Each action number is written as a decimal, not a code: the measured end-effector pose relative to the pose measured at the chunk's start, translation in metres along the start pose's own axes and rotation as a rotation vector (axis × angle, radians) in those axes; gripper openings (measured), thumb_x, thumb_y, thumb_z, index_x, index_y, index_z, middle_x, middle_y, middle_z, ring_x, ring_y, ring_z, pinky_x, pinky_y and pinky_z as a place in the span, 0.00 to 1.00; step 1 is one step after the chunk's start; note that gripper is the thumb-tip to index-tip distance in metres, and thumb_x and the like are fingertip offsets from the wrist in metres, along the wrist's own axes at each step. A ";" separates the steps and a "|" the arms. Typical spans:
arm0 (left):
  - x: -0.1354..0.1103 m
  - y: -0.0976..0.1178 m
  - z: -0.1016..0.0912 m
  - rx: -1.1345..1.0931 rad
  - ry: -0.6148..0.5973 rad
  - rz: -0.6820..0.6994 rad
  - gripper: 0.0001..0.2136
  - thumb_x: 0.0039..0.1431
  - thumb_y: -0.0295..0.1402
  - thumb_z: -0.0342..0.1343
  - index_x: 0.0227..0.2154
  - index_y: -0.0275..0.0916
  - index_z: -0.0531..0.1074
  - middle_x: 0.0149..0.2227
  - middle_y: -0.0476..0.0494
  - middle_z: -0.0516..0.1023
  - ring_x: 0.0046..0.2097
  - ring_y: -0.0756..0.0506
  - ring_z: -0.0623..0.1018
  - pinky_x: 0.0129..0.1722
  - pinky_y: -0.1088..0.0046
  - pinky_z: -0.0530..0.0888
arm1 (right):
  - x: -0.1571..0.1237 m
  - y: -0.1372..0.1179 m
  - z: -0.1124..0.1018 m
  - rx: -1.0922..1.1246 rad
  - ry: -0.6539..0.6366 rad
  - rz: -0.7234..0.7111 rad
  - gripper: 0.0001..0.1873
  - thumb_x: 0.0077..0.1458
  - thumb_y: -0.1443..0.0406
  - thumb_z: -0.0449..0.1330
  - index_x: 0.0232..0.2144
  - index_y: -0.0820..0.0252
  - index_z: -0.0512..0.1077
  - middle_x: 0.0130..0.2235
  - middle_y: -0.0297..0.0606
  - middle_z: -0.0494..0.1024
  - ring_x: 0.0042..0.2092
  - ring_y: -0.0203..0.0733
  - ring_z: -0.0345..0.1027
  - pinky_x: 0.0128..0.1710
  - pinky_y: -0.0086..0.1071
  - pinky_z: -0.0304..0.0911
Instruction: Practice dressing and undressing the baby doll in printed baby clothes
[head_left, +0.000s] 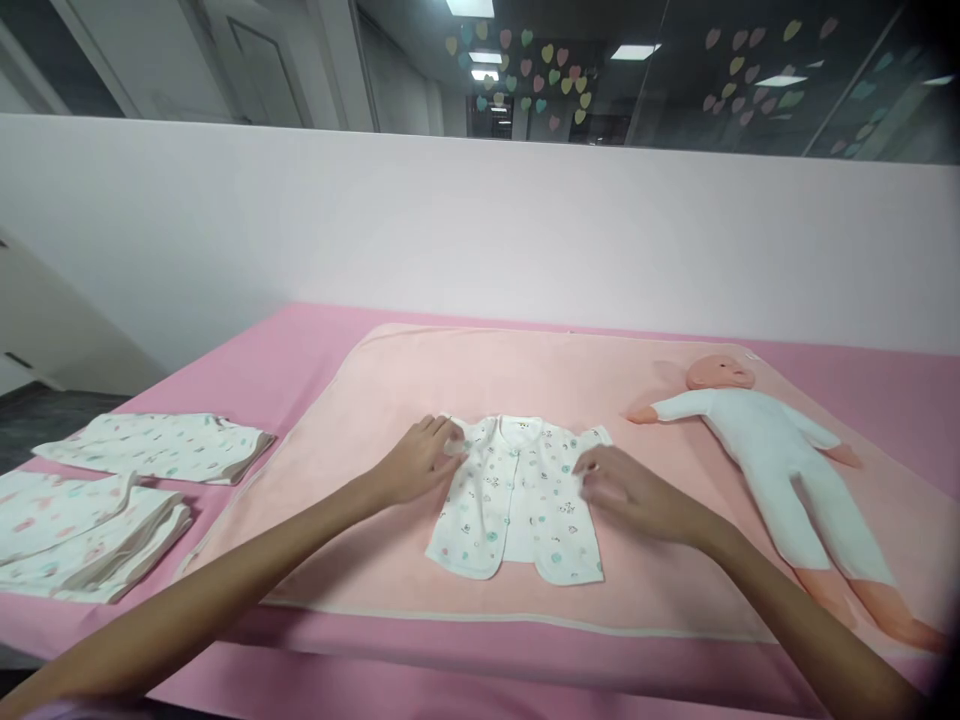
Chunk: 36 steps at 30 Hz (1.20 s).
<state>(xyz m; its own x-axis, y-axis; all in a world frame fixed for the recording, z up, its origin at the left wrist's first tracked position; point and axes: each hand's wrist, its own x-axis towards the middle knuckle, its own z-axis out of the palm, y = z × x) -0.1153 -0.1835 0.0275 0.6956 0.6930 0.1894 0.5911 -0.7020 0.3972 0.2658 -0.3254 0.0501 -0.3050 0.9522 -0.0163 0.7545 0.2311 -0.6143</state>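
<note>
A small white baby shirt (pixel 480 500) with a fine coloured print lies face up and spread out, its front edges parted toward the hem. My left hand (pixel 421 460) is at the sleeve on the left, with that sleeve's end between thumb and fingers. On the other side, my right hand (pixel 630 492) reaches the shirt's side just below the other sleeve. Its bent fingers are slightly blurred and apart from the thumb, with no cloth seen gripped. Beneath the shirt is a peach blanket (pixel 360 570) with a pale edge.
A baby doll (pixel 765 450) in a white suit lies on its back at the right of the blanket. Folded printed baby clothes (pixel 161 448) and another folded stack (pixel 82 530) rest on the pink table cover (pixel 292 345) at left. A white wall (pixel 480 230) stands behind.
</note>
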 end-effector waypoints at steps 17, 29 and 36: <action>0.073 -0.121 -0.005 -0.465 -0.187 -0.316 0.27 0.53 0.61 0.61 0.38 0.41 0.69 0.39 0.41 0.78 0.40 0.39 0.78 0.36 0.65 0.73 | 0.072 0.132 -0.036 0.054 0.035 0.419 0.27 0.54 0.39 0.64 0.41 0.53 0.70 0.45 0.38 0.80 0.46 0.51 0.73 0.46 0.39 0.68; 0.154 -0.057 0.026 -0.070 -0.375 0.531 0.22 0.63 0.38 0.58 0.59 0.46 0.71 0.59 0.39 0.76 0.61 0.35 0.70 0.62 0.55 0.65 | 0.148 0.046 -0.001 -0.263 -0.167 -0.198 0.22 0.63 0.49 0.59 0.55 0.51 0.73 0.53 0.43 0.78 0.56 0.56 0.68 0.55 0.46 0.63; 0.200 -0.052 0.033 -0.108 -0.456 0.467 0.15 0.68 0.46 0.54 0.46 0.41 0.75 0.42 0.39 0.79 0.44 0.39 0.77 0.49 0.60 0.69 | 0.178 0.046 -0.025 -0.101 -0.212 -0.108 0.19 0.64 0.46 0.57 0.39 0.53 0.75 0.38 0.38 0.76 0.42 0.48 0.67 0.41 0.38 0.60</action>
<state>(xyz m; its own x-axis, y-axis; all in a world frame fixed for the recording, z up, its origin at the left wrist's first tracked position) 0.0067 -0.0134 0.0154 0.9861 0.1642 -0.0257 0.1577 -0.8750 0.4577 0.2605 -0.1402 0.0384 -0.4937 0.8604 -0.1266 0.7619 0.3578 -0.5399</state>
